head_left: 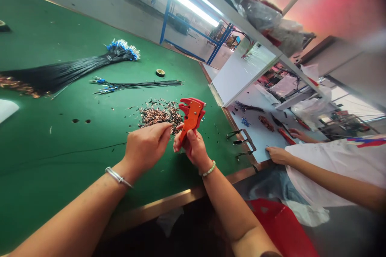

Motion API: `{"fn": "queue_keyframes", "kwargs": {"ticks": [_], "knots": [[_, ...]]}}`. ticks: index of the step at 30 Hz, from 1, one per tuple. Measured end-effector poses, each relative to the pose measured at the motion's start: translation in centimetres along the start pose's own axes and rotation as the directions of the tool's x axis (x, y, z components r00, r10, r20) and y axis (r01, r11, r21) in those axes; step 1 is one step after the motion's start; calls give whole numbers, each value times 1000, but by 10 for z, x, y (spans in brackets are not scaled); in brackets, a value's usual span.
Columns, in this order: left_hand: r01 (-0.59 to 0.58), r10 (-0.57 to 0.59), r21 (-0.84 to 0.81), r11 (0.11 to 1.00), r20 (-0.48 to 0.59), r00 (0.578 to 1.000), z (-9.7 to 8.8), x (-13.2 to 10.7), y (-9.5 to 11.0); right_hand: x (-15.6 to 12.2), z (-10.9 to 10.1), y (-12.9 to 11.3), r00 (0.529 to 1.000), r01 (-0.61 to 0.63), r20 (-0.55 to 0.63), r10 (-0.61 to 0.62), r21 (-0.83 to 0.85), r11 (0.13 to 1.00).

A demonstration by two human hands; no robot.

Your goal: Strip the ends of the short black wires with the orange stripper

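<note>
Orange plastic wire stripper (192, 114) fills the right hand's (193, 148) closed grip; left hand (147, 148) pinches something unclear just beside it, above copper wire scraps (161, 115) on the green desk (60, 160).

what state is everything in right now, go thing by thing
left hand: fingers pinched, anything held too thin to see
right hand: gripping the stripper
orange wire stripper: held upright
copper-coloured pieces: loose heap
black wire bundle: fanned out, blue ends together
smaller wire bundle: lying flat
tape roll: lying on its side
</note>
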State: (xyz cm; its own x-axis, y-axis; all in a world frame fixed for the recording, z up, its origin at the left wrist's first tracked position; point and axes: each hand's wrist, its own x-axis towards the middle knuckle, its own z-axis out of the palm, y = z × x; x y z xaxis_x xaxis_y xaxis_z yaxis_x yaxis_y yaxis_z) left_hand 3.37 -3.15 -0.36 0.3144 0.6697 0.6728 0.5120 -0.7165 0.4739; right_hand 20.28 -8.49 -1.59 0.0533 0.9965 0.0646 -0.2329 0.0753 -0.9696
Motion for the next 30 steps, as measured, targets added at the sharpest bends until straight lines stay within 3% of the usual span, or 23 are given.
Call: {"fn": "queue_keyframes", "kwargs": {"ticks": [4,7,13,17,24,30], "knots": [[118,-120,-135,984,-6,993,0,3,-8,-3,-5,-21,996,-47,77,45,34,998],[127,-132,-247,961,-1,991,-1,7,-15,-5,-9,-30,982,-101,162,93,43,994],[118,-142,-315,942,-54,988,-5,13,-16,-2,-28,-37,900,-233,379,217,-4,972],[75,-89,-287,955,-35,995,-4,11,-15,1,-38,-30,878,-308,399,265,47,950],[-20,17,-205,979,-13,1000,2,7,-15,-1,-36,-22,831,-364,472,293,63,929],[-51,42,-247,968,-43,998,1,10,-11,-3,-36,-21,842,-332,470,266,63,941]]}}
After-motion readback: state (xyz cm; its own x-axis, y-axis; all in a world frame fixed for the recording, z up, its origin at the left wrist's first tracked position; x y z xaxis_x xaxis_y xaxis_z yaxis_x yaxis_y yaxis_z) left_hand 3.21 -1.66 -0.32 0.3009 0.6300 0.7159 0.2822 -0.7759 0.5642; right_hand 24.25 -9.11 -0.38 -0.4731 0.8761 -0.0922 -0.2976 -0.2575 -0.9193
